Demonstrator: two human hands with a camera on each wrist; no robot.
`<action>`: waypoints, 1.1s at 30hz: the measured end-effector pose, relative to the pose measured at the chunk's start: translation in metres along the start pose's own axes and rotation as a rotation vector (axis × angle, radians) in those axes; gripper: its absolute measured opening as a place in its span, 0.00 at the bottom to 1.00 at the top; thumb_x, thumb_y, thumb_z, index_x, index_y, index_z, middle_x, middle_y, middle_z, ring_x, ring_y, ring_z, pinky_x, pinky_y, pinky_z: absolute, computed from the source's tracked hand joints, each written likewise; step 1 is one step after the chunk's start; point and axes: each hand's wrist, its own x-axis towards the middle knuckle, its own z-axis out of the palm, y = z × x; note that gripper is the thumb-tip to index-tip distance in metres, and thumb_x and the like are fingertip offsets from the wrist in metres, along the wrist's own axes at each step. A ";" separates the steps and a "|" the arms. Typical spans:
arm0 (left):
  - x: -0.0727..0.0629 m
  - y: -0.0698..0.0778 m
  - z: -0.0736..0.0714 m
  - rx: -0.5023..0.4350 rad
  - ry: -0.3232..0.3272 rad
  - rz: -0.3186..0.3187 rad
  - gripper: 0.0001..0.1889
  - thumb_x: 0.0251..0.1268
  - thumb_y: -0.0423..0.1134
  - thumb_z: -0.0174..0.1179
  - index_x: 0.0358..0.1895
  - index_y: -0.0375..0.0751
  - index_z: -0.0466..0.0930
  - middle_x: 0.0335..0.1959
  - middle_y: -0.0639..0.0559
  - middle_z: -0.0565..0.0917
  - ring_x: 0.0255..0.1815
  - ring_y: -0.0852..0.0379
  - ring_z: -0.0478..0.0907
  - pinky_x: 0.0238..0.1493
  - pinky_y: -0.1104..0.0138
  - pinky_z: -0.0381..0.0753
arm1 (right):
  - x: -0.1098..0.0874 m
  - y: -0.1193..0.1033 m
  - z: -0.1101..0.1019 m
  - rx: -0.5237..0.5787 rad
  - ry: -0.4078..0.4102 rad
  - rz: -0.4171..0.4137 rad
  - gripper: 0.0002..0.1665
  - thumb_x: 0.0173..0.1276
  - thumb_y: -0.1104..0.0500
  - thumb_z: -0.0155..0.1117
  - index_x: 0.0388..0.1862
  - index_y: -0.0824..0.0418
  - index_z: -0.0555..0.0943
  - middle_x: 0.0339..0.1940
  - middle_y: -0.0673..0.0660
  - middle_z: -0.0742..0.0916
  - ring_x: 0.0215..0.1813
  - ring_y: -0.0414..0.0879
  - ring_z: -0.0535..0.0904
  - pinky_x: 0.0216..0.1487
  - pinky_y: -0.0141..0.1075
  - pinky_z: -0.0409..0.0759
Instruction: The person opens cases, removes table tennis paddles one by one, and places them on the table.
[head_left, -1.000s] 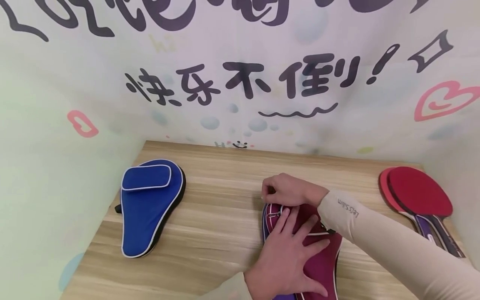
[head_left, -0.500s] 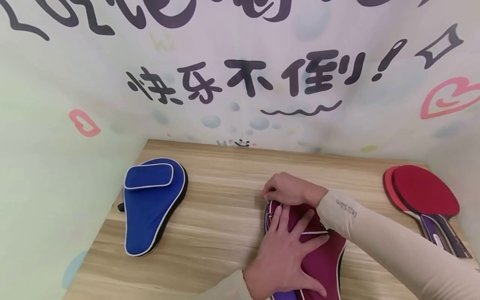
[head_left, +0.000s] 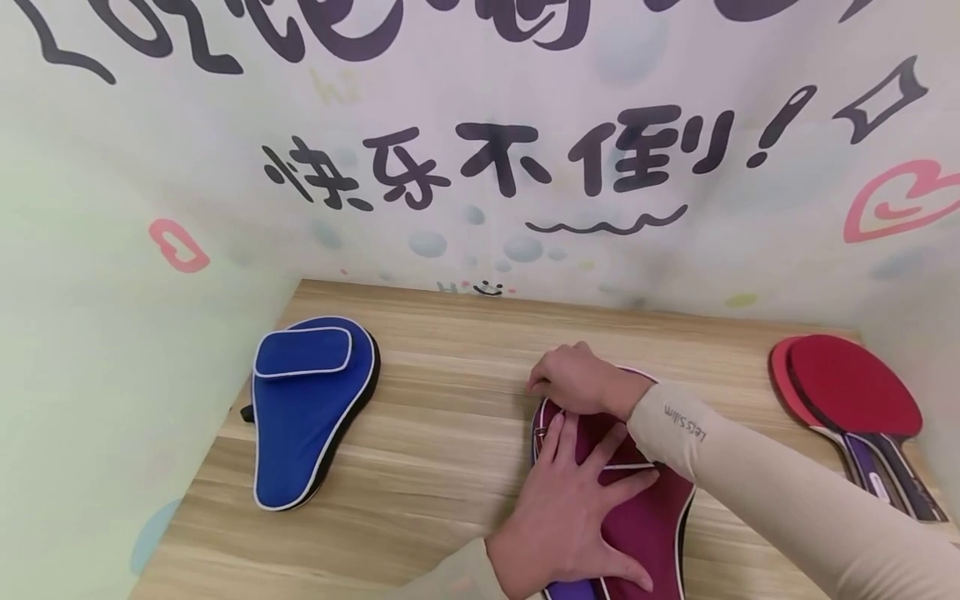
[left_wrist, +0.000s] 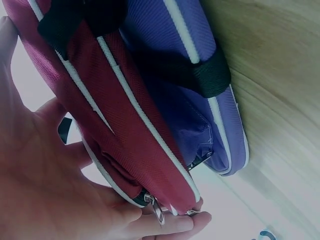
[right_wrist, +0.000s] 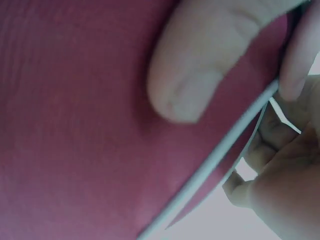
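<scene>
A dark red table tennis bat case (head_left: 648,529) with white piping lies over a purple case (left_wrist: 172,105). My left hand (head_left: 562,508) presses on its front with spread fingers. In the right wrist view, left fingertips (right_wrist: 182,100) rest on the red fabric. Reaching across from the right, my right hand (head_left: 581,379) has its fingers curled at the case's far left edge. There it pinches a small zipper pull, mostly hidden by the fingers. Another metal zipper pull (left_wrist: 157,210) hangs from the red case in the left wrist view.
A blue bat case (head_left: 307,417) with a small front pocket lies on the left of the wooden table (head_left: 442,417). Two red table tennis bats (head_left: 855,387) overlap at the right end. A printed cloth (head_left: 480,167) rises behind the table.
The view shifts slightly. My right hand stays at the far left edge of the red case, with its wrist drawn a little leftward. The left hand keeps its place.
</scene>
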 end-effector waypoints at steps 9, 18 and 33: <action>0.004 0.006 0.002 -0.049 -0.006 0.005 0.55 0.32 0.95 0.46 0.73 0.82 0.64 0.79 0.53 0.66 0.81 0.23 0.50 0.81 0.42 0.54 | -0.012 0.037 -0.013 -0.040 0.083 0.100 0.12 0.73 0.61 0.61 0.35 0.57 0.90 0.33 0.50 0.90 0.36 0.44 0.81 0.48 0.48 0.83; 0.006 0.007 -0.004 -0.018 -0.064 -0.016 0.55 0.34 0.95 0.43 0.75 0.84 0.60 0.81 0.52 0.63 0.81 0.22 0.48 0.82 0.42 0.51 | -0.045 0.086 -0.026 0.084 0.091 0.159 0.13 0.75 0.63 0.60 0.36 0.58 0.91 0.30 0.50 0.89 0.32 0.41 0.78 0.40 0.39 0.80; 0.029 -0.018 0.001 -0.085 -0.165 -0.066 0.54 0.36 0.94 0.46 0.76 0.85 0.57 0.84 0.51 0.56 0.83 0.24 0.41 0.83 0.41 0.47 | -0.100 0.136 -0.001 0.170 0.289 0.247 0.12 0.77 0.65 0.58 0.49 0.62 0.88 0.43 0.59 0.92 0.49 0.55 0.88 0.54 0.55 0.84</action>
